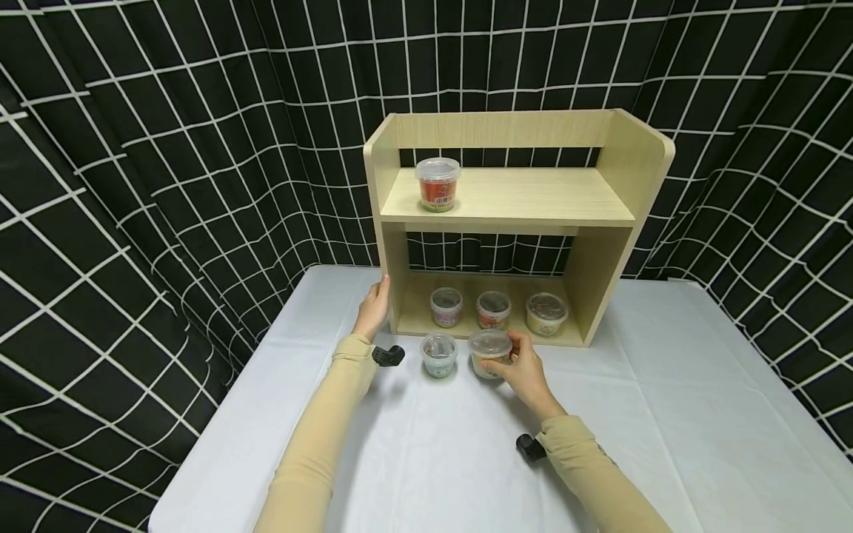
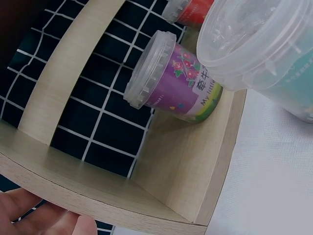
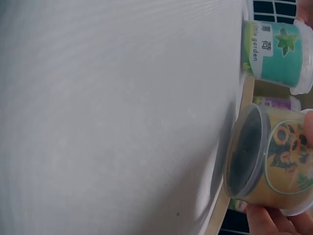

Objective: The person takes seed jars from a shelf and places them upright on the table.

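Note:
My right hand (image 1: 526, 374) grips a lidded plastic cup with a yellow sunflower label (image 3: 288, 156), in front of the wooden shelf (image 1: 533, 196). In the right wrist view the cup's dark base faces partly toward the camera; whether it touches the table I cannot tell. To its left, a teal-labelled cup (image 1: 438, 359) stands on the table. My left hand (image 1: 373, 307) rests against the outside of the shelf's left panel, fingers extended. On the lower board stand a purple cup (image 2: 181, 88), a red cup (image 1: 493, 314) and a pale yellow cup (image 1: 546, 322).
Another red cup (image 1: 437, 191) stands at the left of the upper board. White cloth covers the table (image 1: 700, 400). Black curtains with a white grid (image 1: 200, 148) surround its back and sides.

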The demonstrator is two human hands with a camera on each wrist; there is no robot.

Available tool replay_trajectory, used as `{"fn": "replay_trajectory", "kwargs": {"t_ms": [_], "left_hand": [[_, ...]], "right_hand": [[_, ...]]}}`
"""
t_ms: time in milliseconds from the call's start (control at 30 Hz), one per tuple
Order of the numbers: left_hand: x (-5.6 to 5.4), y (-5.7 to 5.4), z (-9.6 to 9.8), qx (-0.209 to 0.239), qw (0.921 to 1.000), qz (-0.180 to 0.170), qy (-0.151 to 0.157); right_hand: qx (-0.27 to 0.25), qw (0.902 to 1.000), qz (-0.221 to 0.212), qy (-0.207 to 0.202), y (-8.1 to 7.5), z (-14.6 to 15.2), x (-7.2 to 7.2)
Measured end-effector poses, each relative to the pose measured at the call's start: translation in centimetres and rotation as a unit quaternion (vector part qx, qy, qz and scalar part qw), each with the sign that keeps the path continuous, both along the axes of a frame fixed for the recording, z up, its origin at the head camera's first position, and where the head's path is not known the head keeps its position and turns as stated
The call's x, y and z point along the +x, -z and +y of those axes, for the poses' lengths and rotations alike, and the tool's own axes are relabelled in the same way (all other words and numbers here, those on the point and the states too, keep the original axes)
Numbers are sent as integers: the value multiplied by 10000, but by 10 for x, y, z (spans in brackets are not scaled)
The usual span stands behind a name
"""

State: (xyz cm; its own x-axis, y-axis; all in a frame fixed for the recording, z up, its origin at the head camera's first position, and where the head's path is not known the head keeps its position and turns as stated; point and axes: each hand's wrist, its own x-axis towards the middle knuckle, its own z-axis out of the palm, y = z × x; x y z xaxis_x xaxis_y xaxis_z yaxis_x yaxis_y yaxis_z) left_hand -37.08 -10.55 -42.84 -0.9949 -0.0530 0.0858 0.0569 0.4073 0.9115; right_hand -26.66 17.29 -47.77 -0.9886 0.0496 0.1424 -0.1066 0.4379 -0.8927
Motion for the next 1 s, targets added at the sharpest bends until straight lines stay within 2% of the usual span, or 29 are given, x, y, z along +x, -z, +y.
{"fn": "replay_trajectory", "kwargs": {"t_ms": [500, 1000], "left_hand": [[-1, -1, 0, 14, 10000, 23, -25], [2, 1, -1, 165, 9998, -50, 116]], "right_hand": [[810, 9967, 60, 92, 1, -1, 8], [927, 9957, 55, 55, 3, -1, 11]]}}
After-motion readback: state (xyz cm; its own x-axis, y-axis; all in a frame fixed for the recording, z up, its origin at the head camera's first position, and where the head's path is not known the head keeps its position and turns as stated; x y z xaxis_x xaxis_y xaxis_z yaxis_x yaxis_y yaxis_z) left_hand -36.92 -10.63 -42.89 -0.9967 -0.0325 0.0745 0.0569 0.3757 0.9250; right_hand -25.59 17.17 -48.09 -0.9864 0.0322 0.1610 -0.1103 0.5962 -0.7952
